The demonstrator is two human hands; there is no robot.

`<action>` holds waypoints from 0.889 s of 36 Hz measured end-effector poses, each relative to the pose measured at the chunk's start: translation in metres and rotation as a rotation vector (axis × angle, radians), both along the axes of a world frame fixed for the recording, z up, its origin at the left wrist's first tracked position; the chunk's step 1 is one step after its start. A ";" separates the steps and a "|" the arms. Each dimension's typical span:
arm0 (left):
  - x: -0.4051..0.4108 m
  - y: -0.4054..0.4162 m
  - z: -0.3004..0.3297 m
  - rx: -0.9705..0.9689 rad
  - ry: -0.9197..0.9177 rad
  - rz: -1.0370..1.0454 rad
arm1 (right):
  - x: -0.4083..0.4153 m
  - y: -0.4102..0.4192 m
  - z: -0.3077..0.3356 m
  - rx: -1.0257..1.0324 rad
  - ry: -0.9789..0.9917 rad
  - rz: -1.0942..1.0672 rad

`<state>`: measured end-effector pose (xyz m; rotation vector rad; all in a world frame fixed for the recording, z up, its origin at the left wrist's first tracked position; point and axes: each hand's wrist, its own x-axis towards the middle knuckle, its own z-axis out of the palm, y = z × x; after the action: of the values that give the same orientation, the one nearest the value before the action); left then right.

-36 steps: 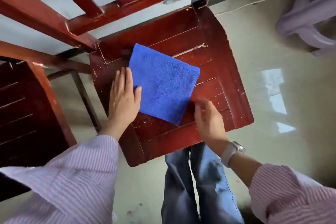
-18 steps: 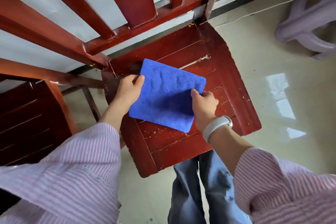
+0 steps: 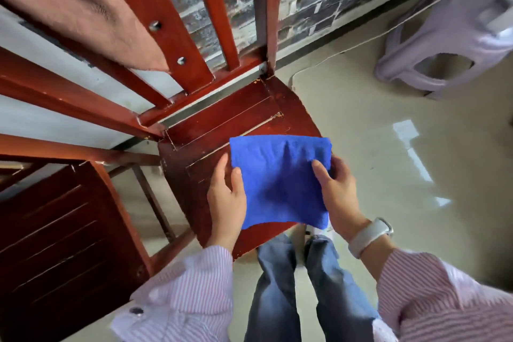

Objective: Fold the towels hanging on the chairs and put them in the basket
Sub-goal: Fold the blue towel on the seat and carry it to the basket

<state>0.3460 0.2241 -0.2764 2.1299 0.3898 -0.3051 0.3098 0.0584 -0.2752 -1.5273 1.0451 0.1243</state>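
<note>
Head view: one folded blue towel [image 3: 280, 183] held up over the front right part of the near red chair [image 3: 200, 147], left hand [image 3: 226, 197] gripping its left edge with thumb on top, right hand [image 3: 337, 191] gripping its right edge the same way. Counted: two red chairs, second chair [image 3: 61, 233] at lower left, one brown towel [image 3: 77, 5] hanging on the near chair's back, one lilac plastic stool [image 3: 444, 44] well apart at upper right. Towel's right edge out past the seat's right edge, open tiled floor [image 3: 402, 175] to the right.
</note>
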 end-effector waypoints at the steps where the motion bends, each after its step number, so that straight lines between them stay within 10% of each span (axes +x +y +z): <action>1: -0.005 -0.012 0.012 -0.009 -0.015 -0.026 | -0.006 -0.011 0.014 -0.001 -0.016 -0.012; 32: -0.162 -0.655 0.279 -0.278 -0.363 -0.836 | -0.285 -0.563 0.297 -0.584 -0.303 -0.679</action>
<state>0.1843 -0.4308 0.0028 1.9154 -0.7351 -0.3994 0.0243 -0.5046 0.0216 -1.5346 1.3571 -0.9258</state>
